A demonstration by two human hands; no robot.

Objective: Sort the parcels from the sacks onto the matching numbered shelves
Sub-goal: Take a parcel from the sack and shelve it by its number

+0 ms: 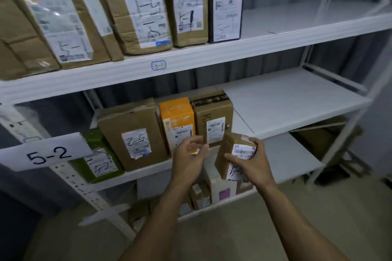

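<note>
Right hand (252, 164) fingers grip a small brown cardboard parcel (228, 148), tilted, in front of the white metal shelf (292, 101). Left hand (187, 152) fingers loosely open, just before the orange carton (177, 116).

On the upper shelf (212, 54), brown boxes (144, 12) in a row; on the middle shelf (297, 101), a green parcel (99, 154), brown box (133, 133) and orange box (177, 119).

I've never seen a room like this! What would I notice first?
Probably the big white 5-2 sign at the left, on the shelf post. Then the bright orange box among brown parcels on the middle shelf, and the right hand in front gripping a small brown parcel.
</note>
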